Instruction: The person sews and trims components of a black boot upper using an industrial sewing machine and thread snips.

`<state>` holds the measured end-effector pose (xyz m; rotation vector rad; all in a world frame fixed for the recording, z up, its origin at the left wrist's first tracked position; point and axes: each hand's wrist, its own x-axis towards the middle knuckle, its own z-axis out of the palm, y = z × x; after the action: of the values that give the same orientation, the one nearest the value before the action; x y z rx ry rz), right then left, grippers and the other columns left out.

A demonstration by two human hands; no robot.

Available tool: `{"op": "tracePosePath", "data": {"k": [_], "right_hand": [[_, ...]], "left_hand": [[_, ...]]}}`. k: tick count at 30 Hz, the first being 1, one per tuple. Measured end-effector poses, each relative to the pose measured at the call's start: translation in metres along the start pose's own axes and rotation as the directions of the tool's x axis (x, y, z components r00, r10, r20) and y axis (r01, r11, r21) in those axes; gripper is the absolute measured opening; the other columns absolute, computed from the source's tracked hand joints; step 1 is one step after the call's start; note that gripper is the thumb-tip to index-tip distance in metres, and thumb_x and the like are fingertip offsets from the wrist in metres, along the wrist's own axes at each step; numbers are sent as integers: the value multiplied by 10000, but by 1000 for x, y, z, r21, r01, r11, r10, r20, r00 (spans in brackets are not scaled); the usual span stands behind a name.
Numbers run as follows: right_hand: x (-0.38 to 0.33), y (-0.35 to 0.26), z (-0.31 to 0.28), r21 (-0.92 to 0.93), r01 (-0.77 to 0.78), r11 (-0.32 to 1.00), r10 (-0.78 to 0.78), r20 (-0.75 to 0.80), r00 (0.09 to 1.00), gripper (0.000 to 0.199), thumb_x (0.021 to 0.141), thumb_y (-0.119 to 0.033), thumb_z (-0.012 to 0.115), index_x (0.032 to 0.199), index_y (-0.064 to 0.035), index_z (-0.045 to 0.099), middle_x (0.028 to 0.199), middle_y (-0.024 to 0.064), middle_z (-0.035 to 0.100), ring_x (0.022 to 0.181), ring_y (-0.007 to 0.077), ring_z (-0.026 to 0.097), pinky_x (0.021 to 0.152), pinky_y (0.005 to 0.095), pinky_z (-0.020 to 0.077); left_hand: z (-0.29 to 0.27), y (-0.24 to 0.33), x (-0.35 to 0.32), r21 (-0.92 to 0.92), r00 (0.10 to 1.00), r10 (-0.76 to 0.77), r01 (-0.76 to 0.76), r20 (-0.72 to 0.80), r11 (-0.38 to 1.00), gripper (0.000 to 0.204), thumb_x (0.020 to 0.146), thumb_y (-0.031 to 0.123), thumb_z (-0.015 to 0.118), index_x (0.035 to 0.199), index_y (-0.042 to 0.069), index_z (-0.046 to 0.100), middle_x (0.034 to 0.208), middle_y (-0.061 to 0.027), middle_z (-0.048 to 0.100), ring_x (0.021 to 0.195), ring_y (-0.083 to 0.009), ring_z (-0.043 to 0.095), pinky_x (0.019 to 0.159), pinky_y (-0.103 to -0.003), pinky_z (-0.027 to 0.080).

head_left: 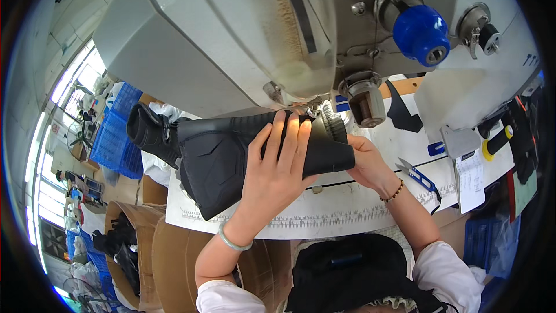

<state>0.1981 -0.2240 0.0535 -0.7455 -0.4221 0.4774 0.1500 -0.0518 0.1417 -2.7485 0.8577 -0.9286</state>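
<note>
A black boot upper (217, 165) with raised, padded panels lies across the white sewing machine bed, its right end under the machine head. My left hand (278, 159) rests flat on top of it, open, fingers stretched out towards the needle area. At the right end, my right hand (370, 165) is closed on the edge of the upper, its fingertips partly hidden behind the material. A grey, bristly fringe (333, 123) shows along the upper's far edge, beside the machine head. The needle itself is hidden by the machine head (231, 35).
Blue-handled scissors (418, 175) lie right of my right forearm, near a paper slip (469, 182) and a black-and-yellow spool (498, 142). Another black boot piece (152, 133) sits at the left. Below it stand cardboard boxes (168, 255); blue crates (116, 136) are further left.
</note>
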Motion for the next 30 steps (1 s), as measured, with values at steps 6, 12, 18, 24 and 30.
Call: {"op": "tracePosePath", "data": {"k": [6,12,18,24,30], "right_hand": [[2,-4,-8,-364,80,928,-55,79,995,274,871,-56,548,1139,-5,567,997,21,618,896,48,548,792,201,455],[3,-11,-5,-370,78,926,-38,115,993,279,864,-42,549,1139,-1,568,986,7,622,869,35,546,768,189,454],[0,-6,-7,-358,28,933,-2,74,997,274,863,-55,556,1132,-8,576,968,-5,627,853,24,542,744,179,448],[0,-4,-10,-318,16,948,5,64,998,269,871,-83,556,1128,-10,581,965,-6,627,853,18,536,746,178,443],[1,-1,-6,-292,-3,956,6,7,1000,252,894,-88,523,1125,-4,579,989,3,616,884,37,540,777,193,442]], "left_hand": [[7,0,-13,30,1000,5,-5,-17,1000,691,611,445,712,1187,117,516,1238,-196,473,1201,-299,419,1020,-484,245],[7,1,-11,15,999,15,-14,-46,1000,662,605,434,738,1153,106,565,1137,-183,512,1175,-319,444,1023,-480,245],[2,2,-11,-8,1000,5,-5,-20,1000,651,595,409,743,1141,98,573,1117,-187,524,1162,-334,456,1014,-487,260],[2,-1,-8,-29,999,20,-21,-37,999,641,590,405,750,1117,82,580,1140,-201,526,1191,-326,437,1011,-495,266],[2,-8,-5,-82,1000,-1,-1,-22,997,615,596,391,760,1094,78,584,1160,-205,516,1190,-322,439,1017,-491,269]]}}
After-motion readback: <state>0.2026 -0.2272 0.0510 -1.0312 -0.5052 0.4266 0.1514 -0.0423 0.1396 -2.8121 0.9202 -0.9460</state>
